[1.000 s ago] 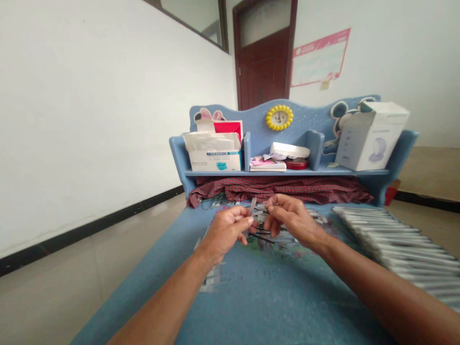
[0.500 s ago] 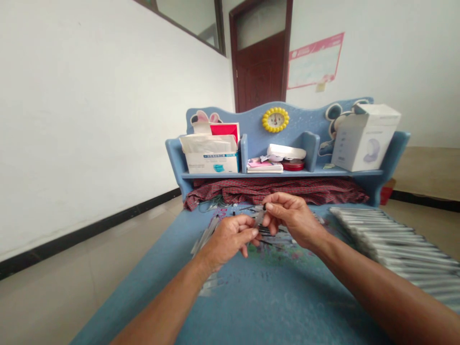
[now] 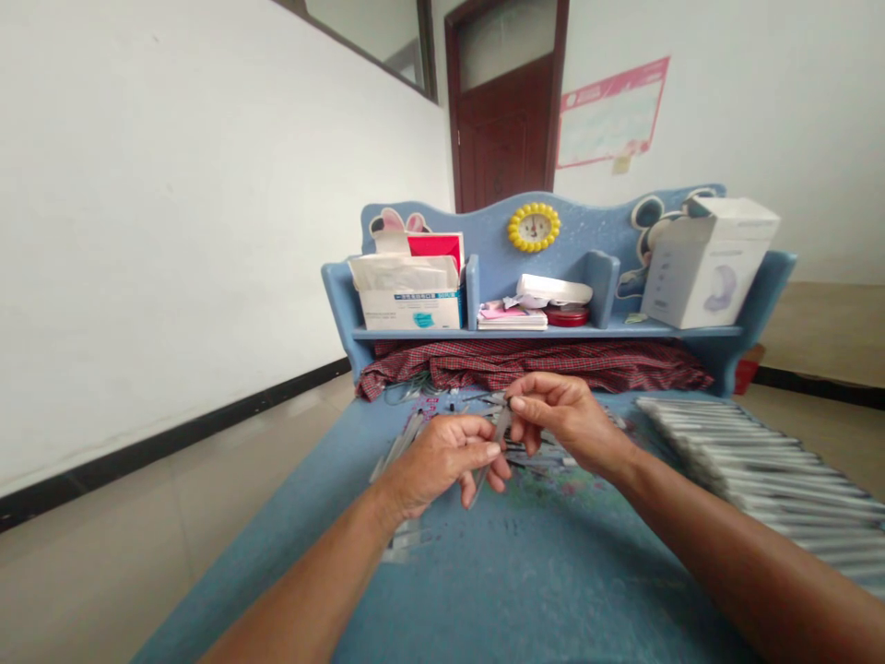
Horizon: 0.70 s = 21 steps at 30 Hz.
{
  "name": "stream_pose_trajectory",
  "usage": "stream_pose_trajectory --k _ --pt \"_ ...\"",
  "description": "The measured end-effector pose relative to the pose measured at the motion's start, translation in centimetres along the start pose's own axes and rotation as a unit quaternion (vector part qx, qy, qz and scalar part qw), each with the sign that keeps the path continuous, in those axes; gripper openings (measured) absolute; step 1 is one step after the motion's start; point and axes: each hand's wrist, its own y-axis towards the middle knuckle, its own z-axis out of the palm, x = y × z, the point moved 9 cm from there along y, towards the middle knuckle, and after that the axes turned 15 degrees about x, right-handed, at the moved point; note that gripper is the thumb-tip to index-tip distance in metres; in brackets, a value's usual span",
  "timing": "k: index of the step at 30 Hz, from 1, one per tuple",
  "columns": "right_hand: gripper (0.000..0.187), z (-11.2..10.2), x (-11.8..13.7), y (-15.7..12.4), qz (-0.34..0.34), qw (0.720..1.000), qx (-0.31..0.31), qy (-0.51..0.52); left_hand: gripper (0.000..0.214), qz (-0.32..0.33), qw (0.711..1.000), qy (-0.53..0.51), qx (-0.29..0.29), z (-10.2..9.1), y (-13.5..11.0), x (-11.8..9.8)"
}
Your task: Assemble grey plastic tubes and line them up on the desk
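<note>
Both hands work together above a blue table (image 3: 525, 572). My left hand (image 3: 442, 458) is closed in a pinch on a thin clear sleeve (image 3: 492, 452) that slants down towards me. My right hand (image 3: 563, 415) is closed too, its thumb and forefinger pinching the sleeve's upper end, where a small dark tip shows. Beneath the hands lies a loose heap of dark rods and clear sleeves (image 3: 532, 452). More clear sleeves (image 3: 397, 447) lie on the table just left of my left hand.
A long row of grey packed sleeves (image 3: 753, 461) fills the table's right side. At the far end a red checked cloth (image 3: 539, 361) lies under a blue shelf (image 3: 546, 327) with a mask box (image 3: 411, 295), a white carton (image 3: 709, 263) and a yellow clock (image 3: 533, 227).
The sleeve has swung from upright between my fingertips to slanting down towards me. My left hand has dropped a little lower and nearer; my right hand has stayed at the sleeve's top.
</note>
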Motion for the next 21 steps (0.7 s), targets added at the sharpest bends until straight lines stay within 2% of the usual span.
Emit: stream_pose_trajectory --k 5,8,14,17,21 --pt "0.025 -0.4 0.6 -0.1 0.039 0.989 0.058 -0.133 0.019 -0.032 0.997 0.068 -0.030 -0.5 0.1 0.3" --pt "0.017 -0.3 0.9 -0.3 0.064 0.973 0.095 -0.201 0.015 -0.044 0.993 0.105 -0.035 -0.7 0.0 0.1" --pt "0.008 0.2 2.1 -0.5 0.073 0.935 0.124 -0.325 0.014 -0.051 0.987 0.140 -0.053 -0.8 -0.1 -0.4" --pt "0.009 0.3 1.7 -0.5 0.086 0.939 0.138 -0.302 0.014 -0.060 0.986 0.147 -0.050 -0.6 -0.2 -0.5" --pt "0.020 0.1 0.5 -0.5 0.102 0.966 0.154 -0.180 0.017 -0.066 0.990 0.121 -0.017 0.0 -0.2 -0.6"
